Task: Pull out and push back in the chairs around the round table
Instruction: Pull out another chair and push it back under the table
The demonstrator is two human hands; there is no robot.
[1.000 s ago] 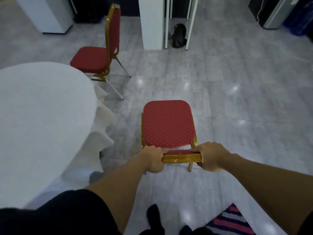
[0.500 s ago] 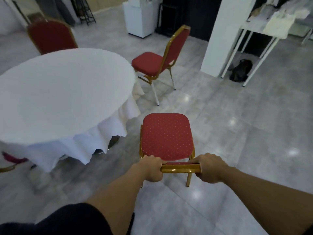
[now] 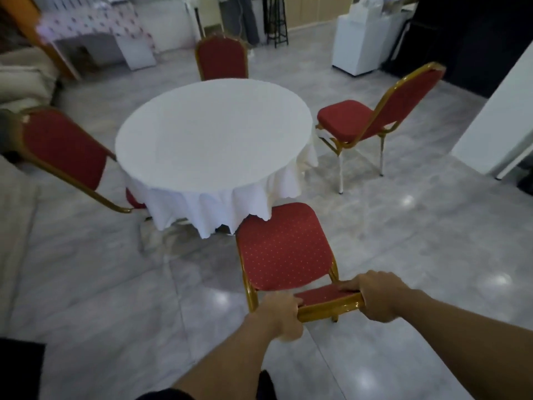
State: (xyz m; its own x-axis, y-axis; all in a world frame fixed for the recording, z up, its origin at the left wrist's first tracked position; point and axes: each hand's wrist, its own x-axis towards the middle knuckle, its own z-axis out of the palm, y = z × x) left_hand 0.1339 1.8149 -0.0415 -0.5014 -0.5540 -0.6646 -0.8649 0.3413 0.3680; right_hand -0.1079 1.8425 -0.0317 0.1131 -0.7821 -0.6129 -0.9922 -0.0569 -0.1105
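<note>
A red chair with a gold frame (image 3: 284,249) stands in front of me, its seat facing the round table (image 3: 213,131) draped in a white cloth. The front of the seat just reaches the hanging cloth. My left hand (image 3: 281,314) grips the left end of the chair's top rail. My right hand (image 3: 377,295) grips the right end. A second red chair (image 3: 372,116) stands pulled out at the table's right. A third red chair (image 3: 65,155) is pushed in on the left, and another chair (image 3: 222,60) sits at the far side.
Glossy grey tile floor (image 3: 418,241) surrounds the table. A white pillar (image 3: 496,116) rises at the right, a white cabinet (image 3: 360,44) at the back right. A patterned-cloth table (image 3: 95,27) stands at the back left. A pale sofa edge (image 3: 14,220) runs along the left.
The chair in my hands has swung round from facing open floor toward the table. My view turned left, bringing the whole table and the other chairs in. Both grips are unchanged.
</note>
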